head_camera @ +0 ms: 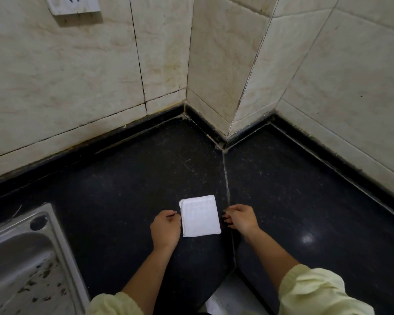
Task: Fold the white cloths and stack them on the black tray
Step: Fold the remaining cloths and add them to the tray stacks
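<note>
- Head view: the folded white cloth (pixel 200 215) lies flat on the black bench (pixel 123 178), a neat square with its layered edges on the left side.
- The cloth sits just left of the pale seam (pixel 226 178) that runs across the bench, and it lies between your two hands.
- Your left hand (pixel 165 228) is just beside the left edge of the cloth. Its fingers are curled in, so the grip is closed and holds nothing. I cannot tell if the fingertips touch the cloth.
- Your right hand (pixel 240 218) is just beside the right edge, over the seam. Its fingers are bent loosely downward toward the bench, so this grip is relaxed and holds nothing.
- Both your forearms are bare, with pale yellow sleeves (pixel 316 292) pushed up.
- A steel sink (pixel 21 251) is set in the bench at the lower left, well apart from the cloth.
- The tiled wall (pixel 77 76) stands behind the bench, with a white socket (pixel 73 4) at the upper left.
</note>
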`<move>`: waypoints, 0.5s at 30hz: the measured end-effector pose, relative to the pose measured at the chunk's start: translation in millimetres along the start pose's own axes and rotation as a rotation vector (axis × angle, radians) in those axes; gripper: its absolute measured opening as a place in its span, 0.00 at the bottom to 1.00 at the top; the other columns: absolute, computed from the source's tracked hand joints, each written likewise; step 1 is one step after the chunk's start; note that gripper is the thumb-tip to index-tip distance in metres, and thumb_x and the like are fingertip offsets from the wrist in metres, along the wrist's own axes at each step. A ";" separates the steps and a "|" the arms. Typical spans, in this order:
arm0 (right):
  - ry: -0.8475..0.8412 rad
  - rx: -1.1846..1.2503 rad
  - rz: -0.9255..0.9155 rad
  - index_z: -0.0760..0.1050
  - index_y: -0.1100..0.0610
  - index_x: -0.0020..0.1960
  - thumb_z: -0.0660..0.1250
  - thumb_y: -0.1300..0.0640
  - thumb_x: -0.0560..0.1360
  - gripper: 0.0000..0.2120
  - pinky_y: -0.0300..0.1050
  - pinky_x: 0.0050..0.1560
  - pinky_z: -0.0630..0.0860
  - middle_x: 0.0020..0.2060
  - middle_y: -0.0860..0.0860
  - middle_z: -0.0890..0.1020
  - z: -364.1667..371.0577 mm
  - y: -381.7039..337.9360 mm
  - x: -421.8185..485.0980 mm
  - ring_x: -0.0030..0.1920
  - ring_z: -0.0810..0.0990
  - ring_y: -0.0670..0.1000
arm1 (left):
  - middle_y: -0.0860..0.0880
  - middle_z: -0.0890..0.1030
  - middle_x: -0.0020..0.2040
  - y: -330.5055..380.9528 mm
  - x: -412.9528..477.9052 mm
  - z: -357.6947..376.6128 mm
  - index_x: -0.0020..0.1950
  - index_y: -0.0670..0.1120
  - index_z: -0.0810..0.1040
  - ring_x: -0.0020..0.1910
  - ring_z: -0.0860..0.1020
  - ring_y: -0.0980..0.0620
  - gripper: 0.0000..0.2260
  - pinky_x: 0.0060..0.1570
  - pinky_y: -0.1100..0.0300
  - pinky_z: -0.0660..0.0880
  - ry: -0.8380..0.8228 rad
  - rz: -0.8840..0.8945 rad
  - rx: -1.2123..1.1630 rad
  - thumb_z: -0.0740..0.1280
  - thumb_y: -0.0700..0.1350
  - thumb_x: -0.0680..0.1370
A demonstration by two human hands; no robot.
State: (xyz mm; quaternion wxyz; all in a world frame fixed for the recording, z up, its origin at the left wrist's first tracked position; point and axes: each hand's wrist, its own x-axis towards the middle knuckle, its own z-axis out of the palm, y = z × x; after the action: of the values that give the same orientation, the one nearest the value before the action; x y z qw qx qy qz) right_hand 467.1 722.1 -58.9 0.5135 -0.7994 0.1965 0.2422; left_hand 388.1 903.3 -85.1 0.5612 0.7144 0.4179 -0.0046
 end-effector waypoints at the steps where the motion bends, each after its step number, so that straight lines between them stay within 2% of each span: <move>1: -0.008 -0.002 0.006 0.78 0.60 0.45 0.63 0.63 0.77 0.05 0.42 0.37 0.78 0.41 0.56 0.83 2.2 2.5 -2.3 0.38 0.80 0.51 | 0.45 0.83 0.40 0.7 0.9 1.5 0.43 0.41 0.81 0.41 0.81 0.49 0.08 0.48 0.46 0.80 -0.017 -0.019 0.004 0.64 0.42 0.75; 2: -0.018 -0.003 0.011 0.78 0.60 0.45 0.63 0.63 0.76 0.05 0.42 0.37 0.78 0.41 0.56 0.83 4.4 4.7 -5.1 0.38 0.80 0.51 | 0.43 0.83 0.38 2.5 1.8 2.8 0.38 0.39 0.79 0.39 0.80 0.48 0.09 0.47 0.44 0.80 -0.053 -0.047 0.002 0.64 0.43 0.74; 4: -0.040 -0.013 0.013 0.78 0.58 0.44 0.65 0.61 0.76 0.04 0.42 0.36 0.77 0.41 0.56 0.82 9.1 8.5 -7.9 0.39 0.80 0.51 | 0.42 0.80 0.38 8.4 2.7 4.6 0.37 0.41 0.76 0.39 0.79 0.46 0.09 0.47 0.43 0.79 -0.143 -0.126 -0.021 0.66 0.45 0.74; 7: -0.066 -0.066 0.006 0.78 0.55 0.44 0.67 0.57 0.74 0.02 0.44 0.40 0.75 0.44 0.55 0.83 15.5 10.6 -8.8 0.44 0.81 0.53 | 0.43 0.78 0.37 17.4 4.6 5.9 0.36 0.41 0.74 0.39 0.79 0.45 0.11 0.46 0.48 0.80 -0.210 -0.222 -0.073 0.68 0.45 0.75; 9: -0.076 -0.033 0.022 0.79 0.57 0.44 0.69 0.57 0.74 0.03 0.42 0.38 0.73 0.44 0.55 0.83 18.7 8.2 -8.4 0.42 0.80 0.52 | 0.44 0.77 0.35 21.1 6.3 5.0 0.34 0.41 0.74 0.36 0.77 0.47 0.12 0.42 0.53 0.77 -0.229 -0.266 -0.096 0.69 0.44 0.74; 12: -0.103 0.044 0.072 0.79 0.61 0.49 0.68 0.59 0.74 0.07 0.40 0.32 0.70 0.41 0.55 0.81 19.2 1.6 -10.3 0.38 0.77 0.50 | 0.44 0.80 0.40 26.7 2.8 -0.5 0.42 0.39 0.78 0.39 0.78 0.49 0.04 0.38 0.59 0.75 -0.287 -0.342 -0.173 0.69 0.40 0.74; 15: -0.156 0.130 0.164 0.78 0.61 0.54 0.67 0.59 0.71 0.12 0.43 0.35 0.74 0.45 0.57 0.82 16.6 0.2 -13.0 0.43 0.80 0.54 | 0.43 0.81 0.49 26.7 -1.0 -7.0 0.51 0.40 0.79 0.47 0.80 0.47 0.08 0.39 0.58 0.78 -0.391 -0.419 -0.243 0.68 0.39 0.73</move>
State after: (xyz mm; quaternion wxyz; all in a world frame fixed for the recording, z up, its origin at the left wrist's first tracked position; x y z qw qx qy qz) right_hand 453.4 738.1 -57.3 0.5563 -0.7244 0.2360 0.3317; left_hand 400.3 907.8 -60.8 0.6989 0.5262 0.4378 -0.2074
